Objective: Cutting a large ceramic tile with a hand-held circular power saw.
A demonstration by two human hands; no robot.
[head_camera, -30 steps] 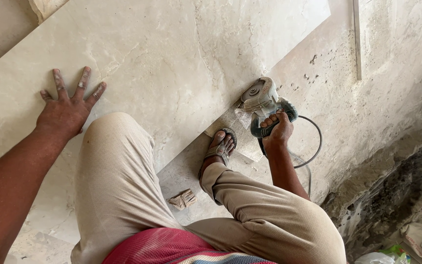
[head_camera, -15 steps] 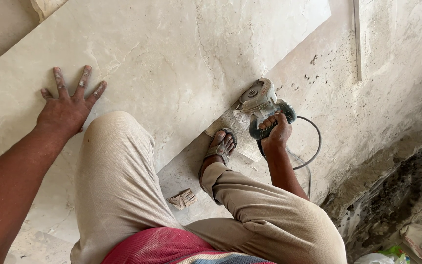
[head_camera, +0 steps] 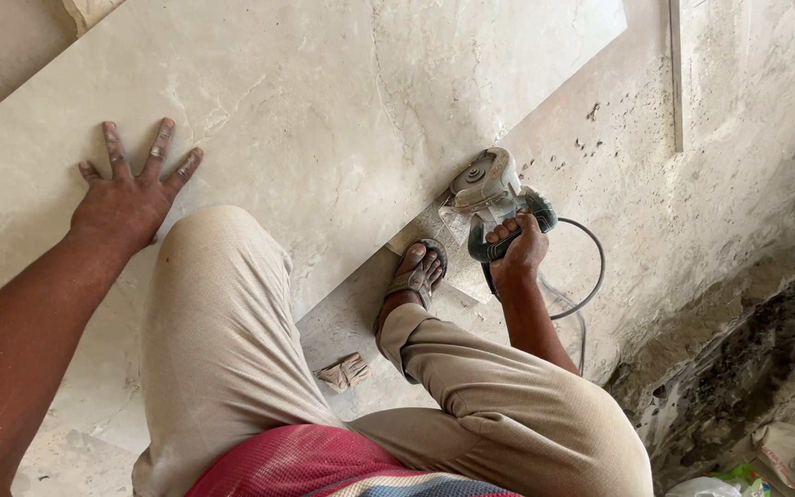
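The grinder (head_camera: 488, 195) is gripped by its dark handle in the right hand (head_camera: 517, 247), fingers wrapped tight around it, and is set at the lower edge of the slab (head_camera: 324, 110), its guard over the narrow strip just beside the sandalled foot (head_camera: 416, 274), which seems planted there to pin the stone. The left hand (head_camera: 131, 198) is pressed flat and empty on the slab, fingers spread, apparently for steadiness. The disc is hidden under the guard, the cord (head_camera: 581, 285) is lost behind the forearm, and the small scrap (head_camera: 344, 372) by the knee cannot be made out.
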